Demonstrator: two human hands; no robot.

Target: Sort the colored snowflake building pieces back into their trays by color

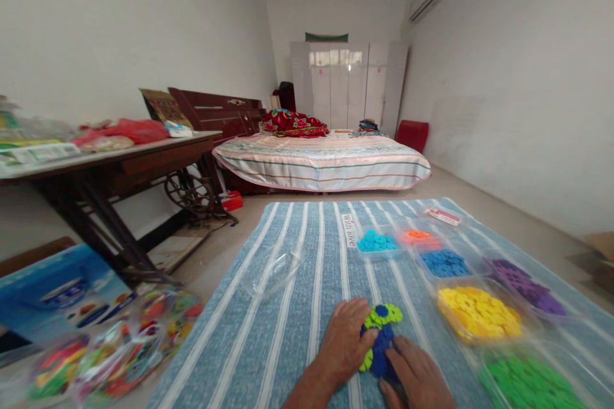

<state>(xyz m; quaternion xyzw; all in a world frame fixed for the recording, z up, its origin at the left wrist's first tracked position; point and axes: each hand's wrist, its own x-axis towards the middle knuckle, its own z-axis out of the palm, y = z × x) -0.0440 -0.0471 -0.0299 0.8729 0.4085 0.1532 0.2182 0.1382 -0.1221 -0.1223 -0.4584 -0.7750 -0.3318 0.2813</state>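
Observation:
Close to me on the striped cloth lies a flat figure of interlocking plastic discs [382, 346], dark blue in the middle with lime green at its top and lower left. My left hand [346, 337] grips its left side, thumb laid over the blue discs and fingers curled beyond the far left edge. At the lower right, my right hand [415, 374] holds the figure with its fingers closed against the blue part. Both hands hide some of its edges, and the right fingertips are partly out of sight.
Clear tubs hold light blue [377, 241], orange [421, 238], blue [445, 263], purple [522, 284], yellow [480, 313] and green discs [530, 380]. A transparent empty tub [278, 271] sits left on the cloth [297, 307]. Bagged toys [119, 358] lie beside the table; a sewing-machine table [110, 156] stands left.

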